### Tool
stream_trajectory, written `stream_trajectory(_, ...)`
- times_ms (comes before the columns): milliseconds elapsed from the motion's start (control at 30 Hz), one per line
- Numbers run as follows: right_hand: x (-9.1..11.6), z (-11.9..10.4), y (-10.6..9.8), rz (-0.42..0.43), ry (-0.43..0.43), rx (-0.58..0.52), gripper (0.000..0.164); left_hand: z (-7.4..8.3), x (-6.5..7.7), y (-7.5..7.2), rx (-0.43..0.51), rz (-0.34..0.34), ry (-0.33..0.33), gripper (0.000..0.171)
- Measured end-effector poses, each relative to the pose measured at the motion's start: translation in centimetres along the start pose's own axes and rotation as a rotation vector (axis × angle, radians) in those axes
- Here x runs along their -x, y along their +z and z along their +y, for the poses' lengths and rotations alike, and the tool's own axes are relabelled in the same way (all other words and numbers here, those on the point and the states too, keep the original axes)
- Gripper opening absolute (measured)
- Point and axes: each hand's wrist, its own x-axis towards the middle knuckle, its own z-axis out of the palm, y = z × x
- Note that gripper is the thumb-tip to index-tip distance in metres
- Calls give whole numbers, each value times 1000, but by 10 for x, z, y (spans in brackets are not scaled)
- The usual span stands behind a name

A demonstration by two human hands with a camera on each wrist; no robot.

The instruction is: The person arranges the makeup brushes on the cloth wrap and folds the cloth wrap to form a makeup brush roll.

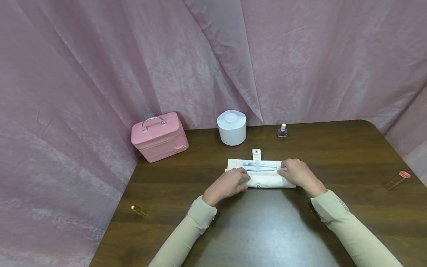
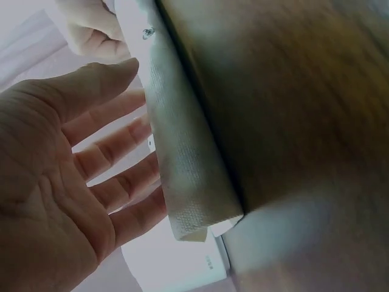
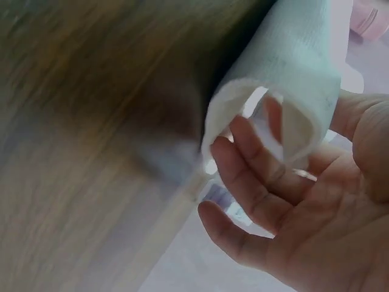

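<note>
A white fabric brush roll [image 1: 270,179] lies partly folded on the table, with slim makeup brushes [image 1: 261,165] tucked under a strap in it. Its snap tab [image 1: 256,154] points to the back. At the left end, my left hand [image 1: 231,184] rests with relaxed fingers against the fabric; the left wrist view shows thumb and fingers [image 2: 115,146] along its edge. My right hand [image 1: 299,174] grips the right end. In the right wrist view, some fingertips [image 3: 243,140] curl into the open end of the fold, while the thumb is partly hidden behind the cloth.
A pink cosmetic case [image 1: 160,137] stands at the back left, beside a white round container [image 1: 232,128]. Nail polish [image 1: 282,131] stands at the back. A gold tube [image 1: 138,210] lies left, and a brown lipstick tube [image 1: 397,180] lies right. Pink curtains [image 1: 116,74] hang behind.
</note>
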Motion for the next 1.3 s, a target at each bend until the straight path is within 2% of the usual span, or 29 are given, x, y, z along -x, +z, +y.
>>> stream_trajectory(100, 4, -6, 3, 88, -13, -4, 26, -1, 1, 2, 2, 2, -13, 25)
stream_trajectory(167, 7, -11, 6, 162, -50, -5, 30, -1, 1, 2, 10, 2, -13, 24)
stream_trajectory(300, 15, -25, 14, 232, -233, 35, 26, -1, 1, 2, 15, -2, -20, 24)
stream_trajectory(367, 19, -30, 19, 225, -312, 68, 25, -2, 1, 2, 17, -2, -21, 24)
stream_trajectory(433, 22, -34, 26, 205, -342, 97, 26, -3, 0, 1, 20, -1, -19, 25)
stream_trajectory(600, 24, -34, 32, 194, -340, 132, 34, -6, 0, 1, 62, 14, -5, 27)
stream_trajectory(767, 25, -31, 30, 207, -367, 145, 37, -8, 0, 3, 120, -3, -46, 33)
stream_trajectory(867, 25, -30, 28, 191, -373, 146, 37, -7, -2, 5, 92, -10, -58, 36)
stream_trajectory(1000, 22, -29, 23, 156, -357, 119, 35, -6, -9, 8, 0, 7, -29, 35)
stream_trajectory(1100, 22, -28, 19, 126, -346, 80, 34, -5, -12, 9, -22, 17, -15, 31)
stream_trajectory(1300, 21, -29, 7, 24, -349, -19, 29, -6, -11, 3, 77, -9, -51, 22)
